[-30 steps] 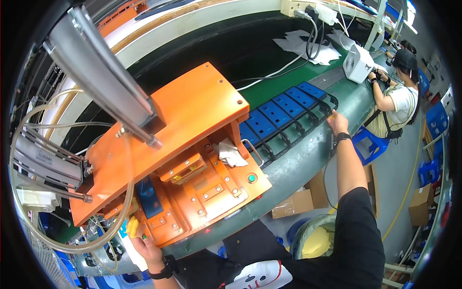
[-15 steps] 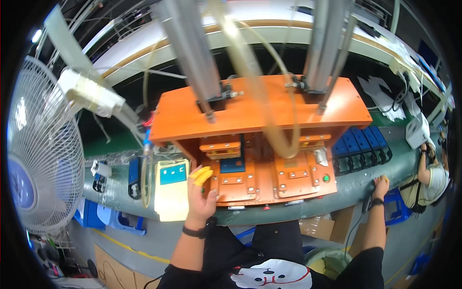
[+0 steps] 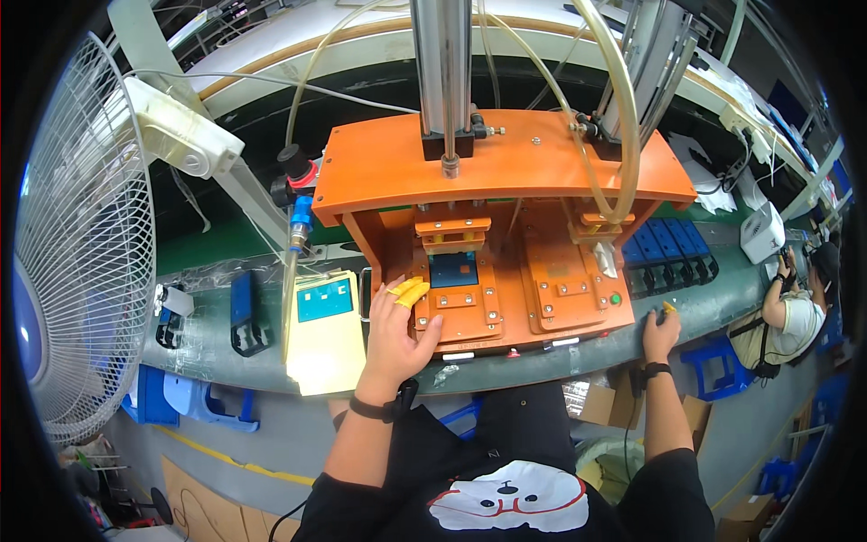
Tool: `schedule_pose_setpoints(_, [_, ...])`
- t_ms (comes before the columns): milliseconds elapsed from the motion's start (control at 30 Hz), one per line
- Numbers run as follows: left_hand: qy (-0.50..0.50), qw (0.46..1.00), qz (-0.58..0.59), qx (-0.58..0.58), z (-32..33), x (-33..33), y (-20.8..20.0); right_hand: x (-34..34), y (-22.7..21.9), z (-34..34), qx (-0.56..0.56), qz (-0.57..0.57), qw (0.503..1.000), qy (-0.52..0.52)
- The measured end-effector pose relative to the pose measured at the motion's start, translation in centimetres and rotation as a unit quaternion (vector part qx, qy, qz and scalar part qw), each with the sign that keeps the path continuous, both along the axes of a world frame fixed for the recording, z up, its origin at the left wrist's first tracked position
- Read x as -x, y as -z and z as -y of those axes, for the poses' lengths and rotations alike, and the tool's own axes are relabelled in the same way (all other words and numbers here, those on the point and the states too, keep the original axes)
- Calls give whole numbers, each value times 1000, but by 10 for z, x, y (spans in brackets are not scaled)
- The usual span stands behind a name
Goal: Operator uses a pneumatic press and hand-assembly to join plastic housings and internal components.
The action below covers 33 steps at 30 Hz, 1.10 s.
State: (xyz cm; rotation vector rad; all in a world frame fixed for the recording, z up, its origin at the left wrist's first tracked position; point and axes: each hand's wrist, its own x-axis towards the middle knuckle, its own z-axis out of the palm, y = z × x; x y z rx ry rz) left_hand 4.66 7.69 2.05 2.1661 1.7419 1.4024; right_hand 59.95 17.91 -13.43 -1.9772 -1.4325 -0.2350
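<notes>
My left hand (image 3: 394, 341), yellow covers on some fingers, lies against the left side of the orange press (image 3: 506, 155). Its fingers are stretched out and hold nothing that shows. Beside those fingertips, a dark blue flat piece (image 3: 453, 270) sits in the left fixture (image 3: 458, 312), under a raised orange press head (image 3: 452, 228). My right hand (image 3: 661, 336) is at the bench's front edge, right of the press. Its fingers are curled, one with a yellow cover; what they hold, if anything, is hidden. The right fixture (image 3: 567, 303) has a green button (image 3: 616, 299) near that hand.
Left of the press, a teal card (image 3: 324, 300) lies on yellow sheets (image 3: 327, 357), beside a blue-black housing (image 3: 244, 312). Several similar blue housings (image 3: 673, 248) stand in a row on the right. A large fan (image 3: 86, 244) is far left; another person (image 3: 795, 312) sits far right.
The view has shifted, so the press appears higher and turned. My right hand has come left along the bench edge, closer to the press. My left hand stays beside the left fixture.
</notes>
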Motion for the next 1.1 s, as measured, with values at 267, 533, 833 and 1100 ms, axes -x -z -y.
schedule_pose_setpoints(267, [56, 997, 45, 21, 4, 5, 1, 3, -6, 7, 18, 26, 999, 30])
schedule_pose_setpoints(533, [55, 990, 127, 42, 5, 8, 11, 6, -4, 4, 5, 21, 999, 25])
schedule_pose_setpoints(833, [50, 987, 144, 54, 8, 7, 14, 7, -8, 6, 8, 26, 999, 22])
schedule_pose_setpoints(1100, [49, 995, 78, 30, 4, 2, 4, 7, -6, 6, 24, 30, 999, 38])
